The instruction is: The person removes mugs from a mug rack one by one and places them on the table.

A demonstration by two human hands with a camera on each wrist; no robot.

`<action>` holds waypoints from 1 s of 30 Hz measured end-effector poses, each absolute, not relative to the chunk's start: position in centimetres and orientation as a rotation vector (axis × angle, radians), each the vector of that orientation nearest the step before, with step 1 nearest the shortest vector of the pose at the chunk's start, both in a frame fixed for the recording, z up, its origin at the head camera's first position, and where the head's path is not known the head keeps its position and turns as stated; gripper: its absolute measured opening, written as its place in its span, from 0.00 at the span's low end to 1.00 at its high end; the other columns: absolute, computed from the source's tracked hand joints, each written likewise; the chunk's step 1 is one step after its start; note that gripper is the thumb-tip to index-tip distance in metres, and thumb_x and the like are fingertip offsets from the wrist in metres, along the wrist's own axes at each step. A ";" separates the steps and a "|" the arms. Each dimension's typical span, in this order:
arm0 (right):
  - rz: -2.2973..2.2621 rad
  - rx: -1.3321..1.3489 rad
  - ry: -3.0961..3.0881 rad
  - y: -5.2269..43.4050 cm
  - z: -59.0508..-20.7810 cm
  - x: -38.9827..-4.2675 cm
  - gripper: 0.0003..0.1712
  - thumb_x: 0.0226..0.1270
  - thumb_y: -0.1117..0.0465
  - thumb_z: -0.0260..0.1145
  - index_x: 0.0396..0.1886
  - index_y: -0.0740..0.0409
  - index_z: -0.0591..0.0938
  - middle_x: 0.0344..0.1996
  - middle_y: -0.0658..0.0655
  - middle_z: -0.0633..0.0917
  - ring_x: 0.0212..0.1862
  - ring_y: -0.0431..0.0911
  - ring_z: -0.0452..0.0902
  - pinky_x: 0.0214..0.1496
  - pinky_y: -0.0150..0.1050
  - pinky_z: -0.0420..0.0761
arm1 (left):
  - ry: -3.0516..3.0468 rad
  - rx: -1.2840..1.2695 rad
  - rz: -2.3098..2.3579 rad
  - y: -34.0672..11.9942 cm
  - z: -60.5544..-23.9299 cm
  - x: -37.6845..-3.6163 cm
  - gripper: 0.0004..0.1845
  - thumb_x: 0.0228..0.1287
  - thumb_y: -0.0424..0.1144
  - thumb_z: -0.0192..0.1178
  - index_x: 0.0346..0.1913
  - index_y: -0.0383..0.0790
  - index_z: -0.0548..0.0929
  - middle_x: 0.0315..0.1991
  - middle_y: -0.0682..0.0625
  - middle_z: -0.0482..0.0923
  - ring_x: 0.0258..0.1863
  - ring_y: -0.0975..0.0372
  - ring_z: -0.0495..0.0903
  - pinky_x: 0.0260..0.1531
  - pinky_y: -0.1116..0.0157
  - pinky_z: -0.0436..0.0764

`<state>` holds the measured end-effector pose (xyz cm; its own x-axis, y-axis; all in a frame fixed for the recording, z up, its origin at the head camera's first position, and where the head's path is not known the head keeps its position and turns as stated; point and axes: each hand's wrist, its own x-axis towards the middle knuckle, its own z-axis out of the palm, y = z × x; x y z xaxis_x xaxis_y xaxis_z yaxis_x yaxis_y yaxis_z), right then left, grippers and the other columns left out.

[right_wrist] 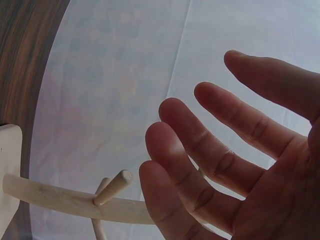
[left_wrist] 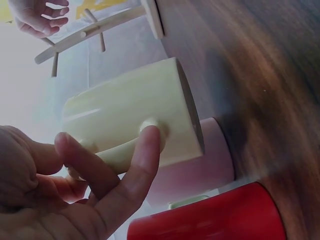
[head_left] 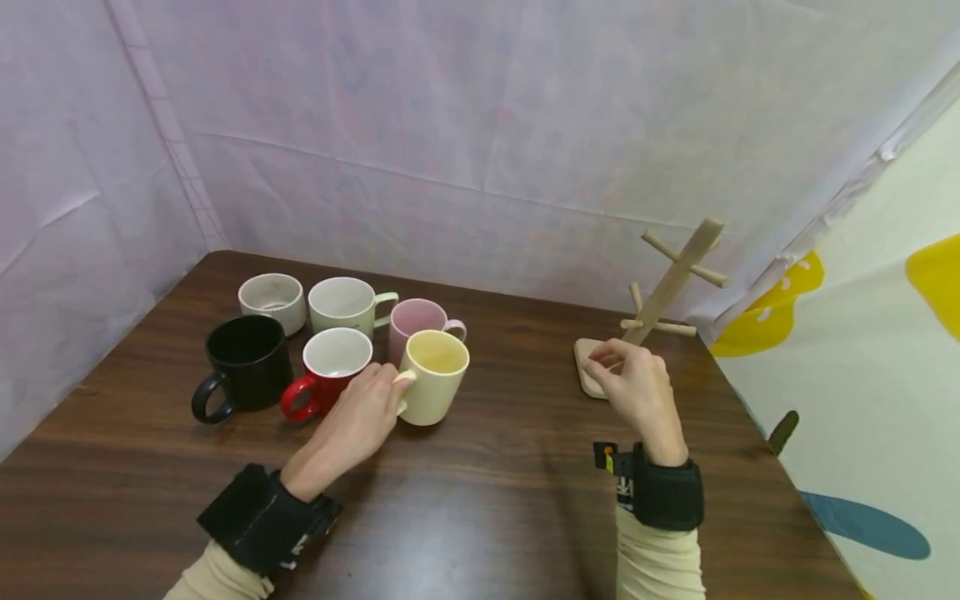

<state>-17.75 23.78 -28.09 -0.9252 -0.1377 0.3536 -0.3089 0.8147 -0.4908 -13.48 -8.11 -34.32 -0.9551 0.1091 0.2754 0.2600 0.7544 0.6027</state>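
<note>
My left hand (head_left: 366, 410) grips a pale yellow mug (head_left: 433, 379) by its handle. In the left wrist view the fingers curl round the handle of the yellow mug (left_wrist: 125, 110), and the mug's base shows above the table. Behind it in the head view is a pink mug (head_left: 417, 321), partly hidden. A red mug (head_left: 327, 385) with a white inside stands close beside the left hand. My right hand (head_left: 637, 387) hovers in front of a wooden mug tree (head_left: 667, 292), holding nothing; its fingers are loosely bent in the right wrist view.
A black mug (head_left: 250, 362), a small whitish cup (head_left: 273, 302) and a pale green-white mug (head_left: 343, 304) stand at the table's left rear. The mug tree's square base (head_left: 588, 367) sits near the right edge. A white sheet (head_left: 450, 142) hangs behind the table.
</note>
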 end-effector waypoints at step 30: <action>0.850 0.361 -2.659 23.8 -28.5 -18.0 0.09 0.71 0.63 0.68 0.40 0.67 0.86 0.37 0.66 0.88 0.41 0.61 0.85 0.43 0.57 0.82 | -2.980 -0.274 -0.905 -9.4 -35.2 -13.3 0.11 0.76 0.35 0.56 0.33 0.32 0.76 0.27 0.44 0.70 0.27 0.53 0.72 0.30 0.56 0.78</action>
